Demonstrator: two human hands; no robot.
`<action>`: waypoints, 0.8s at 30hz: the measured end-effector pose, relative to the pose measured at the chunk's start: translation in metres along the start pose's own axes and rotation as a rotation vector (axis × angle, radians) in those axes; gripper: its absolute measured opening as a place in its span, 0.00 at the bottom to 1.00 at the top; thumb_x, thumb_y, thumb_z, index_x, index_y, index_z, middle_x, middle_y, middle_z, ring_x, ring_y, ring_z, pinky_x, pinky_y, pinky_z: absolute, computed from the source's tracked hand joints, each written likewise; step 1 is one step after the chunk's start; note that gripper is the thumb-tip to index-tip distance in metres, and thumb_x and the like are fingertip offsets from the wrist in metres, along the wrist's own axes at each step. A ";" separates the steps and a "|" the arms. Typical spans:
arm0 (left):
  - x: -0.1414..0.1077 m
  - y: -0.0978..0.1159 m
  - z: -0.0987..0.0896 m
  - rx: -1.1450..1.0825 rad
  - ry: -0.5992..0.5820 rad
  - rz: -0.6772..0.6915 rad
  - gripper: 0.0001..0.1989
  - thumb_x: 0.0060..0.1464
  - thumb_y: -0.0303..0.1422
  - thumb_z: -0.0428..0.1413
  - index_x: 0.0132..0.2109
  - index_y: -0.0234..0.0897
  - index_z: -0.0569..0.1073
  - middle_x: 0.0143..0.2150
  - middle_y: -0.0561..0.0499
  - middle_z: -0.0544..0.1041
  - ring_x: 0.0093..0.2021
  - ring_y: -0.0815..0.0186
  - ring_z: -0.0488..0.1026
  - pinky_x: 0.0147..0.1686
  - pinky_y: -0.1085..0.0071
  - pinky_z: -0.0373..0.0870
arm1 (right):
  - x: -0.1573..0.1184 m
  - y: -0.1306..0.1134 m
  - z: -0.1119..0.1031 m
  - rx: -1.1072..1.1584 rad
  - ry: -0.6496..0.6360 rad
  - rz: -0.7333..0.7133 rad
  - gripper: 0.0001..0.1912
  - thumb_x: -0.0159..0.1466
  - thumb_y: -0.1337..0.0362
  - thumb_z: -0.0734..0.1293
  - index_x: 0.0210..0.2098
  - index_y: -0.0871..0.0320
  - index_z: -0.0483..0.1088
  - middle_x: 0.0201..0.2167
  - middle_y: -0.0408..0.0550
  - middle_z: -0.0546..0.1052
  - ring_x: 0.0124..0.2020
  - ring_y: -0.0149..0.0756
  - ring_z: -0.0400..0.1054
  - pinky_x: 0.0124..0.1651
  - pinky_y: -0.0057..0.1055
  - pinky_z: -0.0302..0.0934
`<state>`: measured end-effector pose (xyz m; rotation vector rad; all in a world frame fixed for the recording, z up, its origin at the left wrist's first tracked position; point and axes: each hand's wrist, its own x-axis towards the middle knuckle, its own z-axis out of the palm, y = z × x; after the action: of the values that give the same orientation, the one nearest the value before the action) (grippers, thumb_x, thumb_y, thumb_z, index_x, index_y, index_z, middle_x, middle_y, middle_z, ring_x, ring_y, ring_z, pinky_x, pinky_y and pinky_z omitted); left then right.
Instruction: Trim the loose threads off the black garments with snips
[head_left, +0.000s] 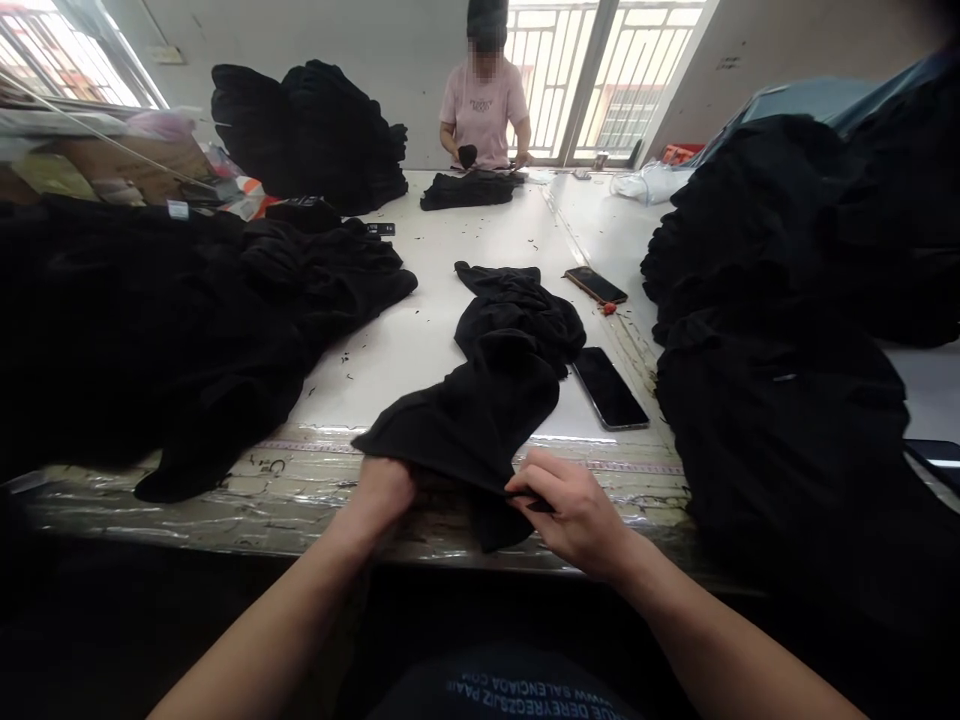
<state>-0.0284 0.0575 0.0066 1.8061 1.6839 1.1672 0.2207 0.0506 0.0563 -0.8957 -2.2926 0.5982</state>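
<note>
A black cloth garment [480, 400] lies bunched on the white table in front of me, its near end pulled to the table's edge. My left hand [386, 490] reaches under the garment's near left edge, and the cloth hides its fingers. On the other side, my right hand [566, 505] pinches the near right edge between thumb and fingers. A small dark piece shows within that pinch, too unclear to name. Part of the cloth hangs down between both hands. The garment's exact kind cannot be made out.
Black garments are heaped at left [150, 330], right [780, 380] and far left [315, 135]. Two phones, a near one [610, 388] and a farther one [596, 284], lie right of the cloth. A co-worker [486, 110] stands across the table [420, 330] by a black stack [469, 190].
</note>
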 end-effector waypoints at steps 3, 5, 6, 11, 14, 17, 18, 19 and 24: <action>0.005 -0.010 -0.002 0.272 0.000 0.231 0.15 0.45 0.27 0.55 0.43 0.37 0.75 0.45 0.41 0.77 0.52 0.45 0.69 0.58 0.45 0.56 | -0.010 0.006 0.006 -0.097 -0.148 0.034 0.07 0.57 0.74 0.61 0.30 0.59 0.69 0.27 0.46 0.67 0.26 0.31 0.62 0.28 0.27 0.57; 0.003 -0.011 -0.001 0.453 0.011 0.363 0.17 0.48 0.30 0.55 0.48 0.36 0.73 0.47 0.40 0.76 0.52 0.45 0.69 0.56 0.43 0.59 | -0.013 0.009 0.012 -0.136 -0.209 0.077 0.08 0.55 0.75 0.61 0.30 0.59 0.69 0.28 0.46 0.68 0.27 0.32 0.63 0.29 0.28 0.57; 0.001 -0.011 0.000 0.509 0.029 0.406 0.19 0.49 0.31 0.55 0.50 0.35 0.71 0.49 0.39 0.76 0.53 0.45 0.69 0.56 0.44 0.60 | -0.015 0.011 0.015 -0.144 -0.228 0.097 0.08 0.55 0.75 0.61 0.31 0.59 0.69 0.29 0.46 0.68 0.28 0.33 0.63 0.30 0.28 0.57; -0.006 -0.009 0.003 0.591 0.068 0.530 0.28 0.51 0.32 0.54 0.59 0.33 0.62 0.56 0.37 0.71 0.57 0.45 0.66 0.54 0.47 0.64 | -0.016 0.016 0.020 -0.149 -0.260 0.138 0.11 0.54 0.77 0.61 0.32 0.58 0.69 0.30 0.46 0.69 0.31 0.34 0.64 0.34 0.29 0.58; -0.008 -0.010 0.006 0.642 0.075 0.563 0.26 0.51 0.30 0.53 0.59 0.34 0.62 0.54 0.37 0.72 0.56 0.44 0.67 0.53 0.44 0.63 | -0.016 0.017 0.021 -0.151 -0.250 0.140 0.11 0.54 0.77 0.61 0.33 0.58 0.68 0.31 0.47 0.69 0.32 0.35 0.64 0.34 0.30 0.58; -0.009 -0.011 0.008 0.658 0.097 0.570 0.24 0.51 0.28 0.52 0.57 0.31 0.64 0.53 0.36 0.73 0.54 0.44 0.68 0.53 0.43 0.63 | -0.016 0.018 0.022 -0.149 -0.230 0.133 0.11 0.54 0.77 0.61 0.33 0.58 0.68 0.31 0.47 0.69 0.33 0.37 0.63 0.35 0.31 0.58; -0.009 -0.011 0.009 0.651 0.097 0.570 0.24 0.51 0.28 0.52 0.56 0.31 0.65 0.52 0.36 0.73 0.54 0.44 0.68 0.53 0.44 0.63 | -0.016 0.018 0.022 -0.149 -0.220 0.127 0.11 0.54 0.77 0.61 0.32 0.58 0.68 0.32 0.47 0.69 0.34 0.37 0.63 0.36 0.31 0.58; -0.009 -0.011 0.009 0.642 0.097 0.571 0.23 0.51 0.28 0.52 0.56 0.31 0.65 0.52 0.36 0.73 0.54 0.45 0.68 0.53 0.44 0.63 | -0.016 0.018 0.022 -0.152 -0.208 0.120 0.10 0.54 0.77 0.61 0.32 0.58 0.68 0.32 0.48 0.70 0.34 0.38 0.63 0.36 0.32 0.58; -0.009 -0.011 0.009 0.647 0.113 0.561 0.22 0.52 0.29 0.51 0.55 0.31 0.67 0.52 0.35 0.73 0.55 0.44 0.67 0.54 0.43 0.62 | -0.015 0.017 0.021 -0.169 -0.170 0.095 0.09 0.55 0.75 0.62 0.32 0.58 0.68 0.31 0.48 0.70 0.35 0.39 0.62 0.36 0.32 0.58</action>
<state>-0.0273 0.0527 -0.0092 2.7918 1.8110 0.9918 0.2231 0.0471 0.0250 -1.0763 -2.4934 0.5447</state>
